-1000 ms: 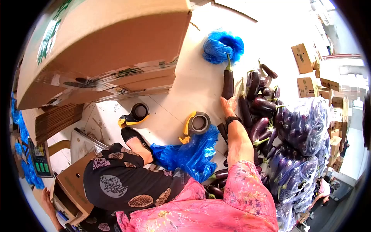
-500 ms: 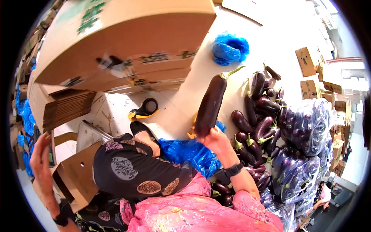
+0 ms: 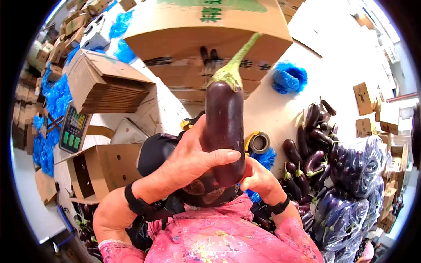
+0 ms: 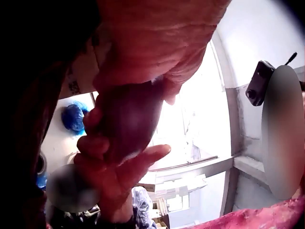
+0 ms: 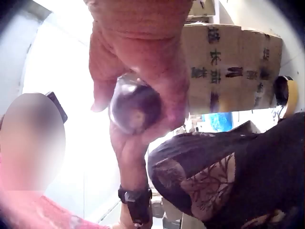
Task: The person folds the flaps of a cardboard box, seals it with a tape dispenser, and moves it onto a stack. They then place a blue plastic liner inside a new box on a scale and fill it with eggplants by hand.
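Note:
A large dark purple eggplant (image 3: 224, 127) stands upright in front of the body, its green stem pointing up and away. My left hand (image 3: 182, 153) grips its lower half, the thumb lying across the front. Around the bottom end on the other side curls my right hand (image 3: 261, 179), partly hidden behind the eggplant. The left wrist view has the right hand (image 4: 112, 171) wrapped on the eggplant (image 4: 131, 119) below the left hand. Seen end-on in the right wrist view, the rounded tip of the eggplant (image 5: 136, 107) sits between both hands.
Loose eggplants (image 3: 313, 162) lie piled on the floor at right, beside clear bags of eggplants (image 3: 357, 166). A large carton (image 3: 193, 48) stands ahead. Left are flattened cartons (image 3: 105, 83), a scale (image 3: 73, 129) and an open box (image 3: 105, 168). A tape dispenser (image 3: 258, 142) lies nearby.
The right hand picked the eggplant up from beside the pile and brought it in front of the body. The left hand came in from the far left and took hold of it too.

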Tool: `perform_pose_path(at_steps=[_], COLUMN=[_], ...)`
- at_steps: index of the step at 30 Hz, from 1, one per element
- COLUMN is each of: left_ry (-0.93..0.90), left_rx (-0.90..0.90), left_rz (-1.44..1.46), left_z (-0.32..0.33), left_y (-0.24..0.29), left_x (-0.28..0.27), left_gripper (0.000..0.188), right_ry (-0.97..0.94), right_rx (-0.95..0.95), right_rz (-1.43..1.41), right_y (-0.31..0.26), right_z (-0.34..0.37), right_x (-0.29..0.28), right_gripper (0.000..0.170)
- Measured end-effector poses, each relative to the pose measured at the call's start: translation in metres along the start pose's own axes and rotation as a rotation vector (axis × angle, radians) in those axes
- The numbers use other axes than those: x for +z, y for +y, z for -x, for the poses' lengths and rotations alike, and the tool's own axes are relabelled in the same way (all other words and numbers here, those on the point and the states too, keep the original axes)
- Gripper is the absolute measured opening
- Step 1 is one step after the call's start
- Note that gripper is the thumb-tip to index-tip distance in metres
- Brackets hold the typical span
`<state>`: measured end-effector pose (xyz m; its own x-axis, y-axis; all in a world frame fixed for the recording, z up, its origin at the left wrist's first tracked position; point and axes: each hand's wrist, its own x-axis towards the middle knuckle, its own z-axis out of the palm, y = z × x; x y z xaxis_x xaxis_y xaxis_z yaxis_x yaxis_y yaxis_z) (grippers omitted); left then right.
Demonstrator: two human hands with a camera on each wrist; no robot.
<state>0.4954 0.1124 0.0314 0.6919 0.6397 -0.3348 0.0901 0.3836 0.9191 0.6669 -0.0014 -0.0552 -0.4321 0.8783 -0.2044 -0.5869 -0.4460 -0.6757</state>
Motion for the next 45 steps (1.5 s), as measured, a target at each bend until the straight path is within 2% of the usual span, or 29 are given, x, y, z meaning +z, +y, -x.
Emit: perform_pose_path(at_steps=[2,4,5,7,10,14,17,18,19,20,21,23,25,26,27,28,30,31,32,33,34,35,37,39,42,43,45], left_ry=[0.079,0.127,0.100,0.048,0.109,0.198,0.271,0.281,0.266,0.244,0.210,0.087,0.058,0.047,0.053,0.089,0.191,0.272,0.362,0.456,0.541,0.597,0.589,0.652,0.657,0.654,0.632], left_rx=[0.021,0.038,0.049,0.074,0.174,0.260,0.298,0.304,0.333,0.294,0.264,0.254,0.292,0.278,0.260,0.285,0.370,0.426,0.420,0.416,0.410,0.387,0.321,0.225,0.032,-0.025,-0.011], left_rz=[0.036,0.045,0.157,0.381,0.434,0.427,0.361,0.334,0.272,0.121,-0.031,-0.056,-0.159,-0.227,-0.299,-0.285,-0.310,-0.319,-0.217,-0.114,-0.055,-0.053,0.074,0.038,0.150,0.152,0.140], left_z=[0.014,0.028,0.035,0.049,0.062,0.076,0.080,0.079,0.076,0.077,0.077,0.068,0.063,0.061,0.060,0.059,0.054,0.048,0.038,0.028,0.023,0.012,-0.016,-0.041,-0.076,-0.085,-0.106], left_y=[-0.003,-0.014,-0.015,-0.014,-0.015,-0.014,-0.020,-0.022,-0.021,-0.016,-0.011,-0.010,-0.006,-0.001,0.003,0.008,0.020,0.023,0.025,0.028,0.034,0.031,0.007,-0.015,-0.040,-0.048,-0.077], left_x=[-0.003,-0.011,-0.018,-0.028,-0.039,-0.045,-0.042,-0.037,-0.031,-0.025,-0.021,-0.015,-0.013,-0.016,-0.022,-0.028,-0.051,-0.066,-0.088,-0.109,-0.122,-0.148,-0.204,-0.224,-0.241,-0.245,-0.263], left_gripper=[0.066,0.064,0.066,0.072,0.074,0.066,0.063,0.063,0.061,0.060,0.059,0.056,0.049,0.046,0.043,0.035,0.030,0.030,0.033,0.036,0.045,0.053,0.056,0.061,0.073,0.077,0.083], right_ry=[0.128,0.149,0.163,0.031,-0.086,-0.040,0.066,0.082,0.123,0.135,0.109,0.190,0.420,0.621,0.708,0.780,0.867,1.053,1.162,1.309,1.334,1.239,0.951,1.051,0.819,0.837,0.882], right_rx=[-0.023,-0.045,-0.059,0.065,0.236,0.156,-0.073,-0.061,-0.051,-0.150,-0.152,-0.348,-0.265,-0.254,-0.334,-0.334,-0.732,-0.900,-0.988,-0.910,-0.815,-0.696,-0.473,-0.280,-0.215,-0.242,-0.299], right_rz=[0.183,0.183,0.183,0.128,0.078,0.070,0.412,0.548,0.686,0.631,0.556,0.569,0.563,0.555,0.506,0.360,-0.033,-0.050,-0.140,-0.247,-0.238,-0.135,0.109,0.139,0.199,0.124,-0.028], right_y=[0.003,-0.004,-0.005,-0.007,-0.016,-0.007,0.002,0.000,-0.001,0.005,0.005,0.023,0.017,0.029,0.016,0.008,0.003,-0.023,-0.028,-0.031,-0.026,-0.013,0.022,0.023,0.021,0.016,0.009], right_z=[-0.005,-0.011,-0.014,-0.015,-0.026,-0.039,-0.045,-0.045,-0.043,-0.042,-0.036,-0.024,0.006,0.021,0.039,0.061,0.106,0.108,0.125,0.139,0.143,0.133,0.094,0.014,-0.058,-0.073,-0.097], right_x=[0.013,0.042,0.051,0.055,0.071,0.082,0.074,0.074,0.075,0.076,0.077,0.061,0.047,0.018,0.012,-0.011,-0.091,-0.076,-0.112,-0.132,-0.154,-0.171,-0.202,-0.145,-0.150,-0.161,-0.198], right_gripper=[0.092,0.088,0.086,0.088,0.101,0.096,0.089,0.085,0.081,0.074,0.075,0.073,0.073,0.067,0.052,0.037,0.026,0.029,0.036,0.035,0.034,0.033,0.033,0.055,0.070,0.065,0.058])
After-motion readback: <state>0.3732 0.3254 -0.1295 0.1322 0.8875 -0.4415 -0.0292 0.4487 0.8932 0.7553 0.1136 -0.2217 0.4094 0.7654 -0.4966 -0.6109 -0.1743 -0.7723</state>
